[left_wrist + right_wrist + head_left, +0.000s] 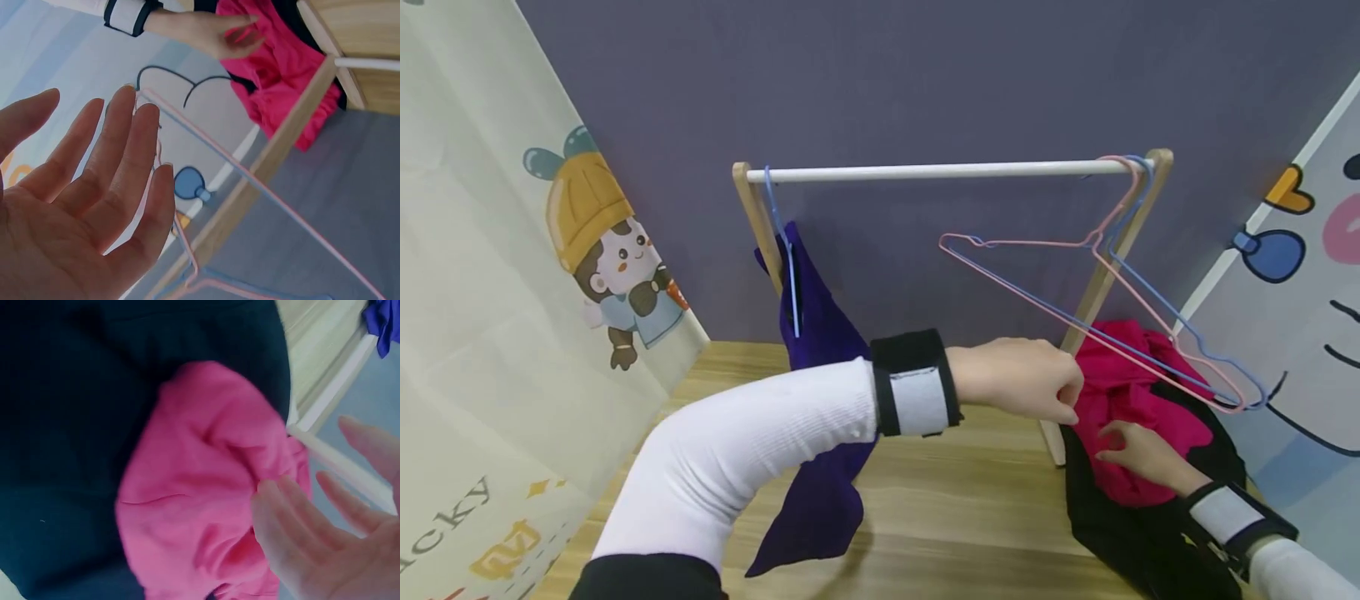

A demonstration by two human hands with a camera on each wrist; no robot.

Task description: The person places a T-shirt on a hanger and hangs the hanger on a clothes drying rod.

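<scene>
A bright pink garment lies bunched on a black cloth at the right end of the table. Over the pink garment hovers my right hand, fingers loosely bent and holding nothing; the right wrist view has its fingertips overlapping the pink fabric. My left hand reaches across to the right, close to the pink garment, its palm bare and fingers spread in the left wrist view. A pink hanger and a blue hanger hang together at the rod's right end, just above both hands.
The white rod spans a wooden rack with a right post. At its left end, a blue hanger carries a dark purple garment, partly hidden behind my left forearm. The rack stands on a wooden table against a grey wall.
</scene>
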